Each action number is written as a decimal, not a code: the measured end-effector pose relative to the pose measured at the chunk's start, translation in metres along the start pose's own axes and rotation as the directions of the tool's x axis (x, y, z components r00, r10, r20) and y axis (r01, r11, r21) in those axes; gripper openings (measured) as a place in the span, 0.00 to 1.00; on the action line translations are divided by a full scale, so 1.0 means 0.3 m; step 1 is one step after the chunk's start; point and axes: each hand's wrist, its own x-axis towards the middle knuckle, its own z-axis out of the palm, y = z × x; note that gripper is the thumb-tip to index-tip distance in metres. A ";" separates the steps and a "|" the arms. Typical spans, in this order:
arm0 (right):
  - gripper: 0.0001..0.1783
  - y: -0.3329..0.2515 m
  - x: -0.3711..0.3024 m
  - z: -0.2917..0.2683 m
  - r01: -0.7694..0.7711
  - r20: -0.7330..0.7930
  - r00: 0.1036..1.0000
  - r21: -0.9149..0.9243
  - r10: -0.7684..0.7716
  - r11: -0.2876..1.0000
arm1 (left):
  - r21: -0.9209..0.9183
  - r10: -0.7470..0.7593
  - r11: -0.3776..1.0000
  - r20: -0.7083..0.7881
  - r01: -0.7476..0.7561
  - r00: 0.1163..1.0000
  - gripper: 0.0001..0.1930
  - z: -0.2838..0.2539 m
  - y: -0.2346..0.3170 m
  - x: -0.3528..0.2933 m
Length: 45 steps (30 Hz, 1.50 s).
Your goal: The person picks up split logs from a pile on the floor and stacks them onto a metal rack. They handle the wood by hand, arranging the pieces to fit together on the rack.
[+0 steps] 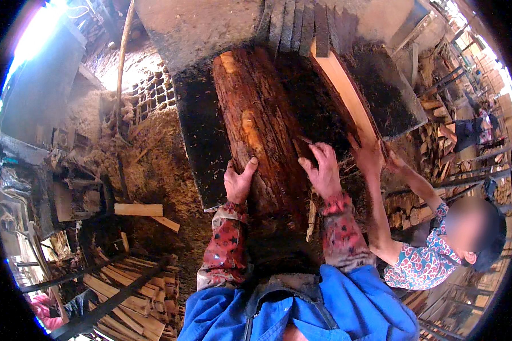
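Note:
A bark-covered log (267,113) lies lengthwise in front of me on a dark metal table (202,142). It is reddish brown, with paler scraped patches. My left hand (240,179) grips its near left edge, thumb on top of the bark; the fingertips are partly hidden. At the log's right edge is my right hand (323,171), its fingers loosely curved and apart from the thumb, holding nothing. The thumb is close to the bark, but whether it touches I cannot tell. Patterned red sleeves cover both my forearms.
To the right, a co-worker's hands (371,159) are at the near end of a long sawn piece (347,85) with a pale face. Dark hanging strips (296,25) stand beyond the log. Split boards (133,301) are piled at lower left; loose offcuts (137,209) lie on sawdust.

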 end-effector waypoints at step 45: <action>0.42 0.070 -0.100 -0.015 -0.299 0.501 0.864 0.430 0.051 0.852 | 0.053 -0.007 0.999 -0.013 0.008 1.000 0.31 0.011 0.028 -0.040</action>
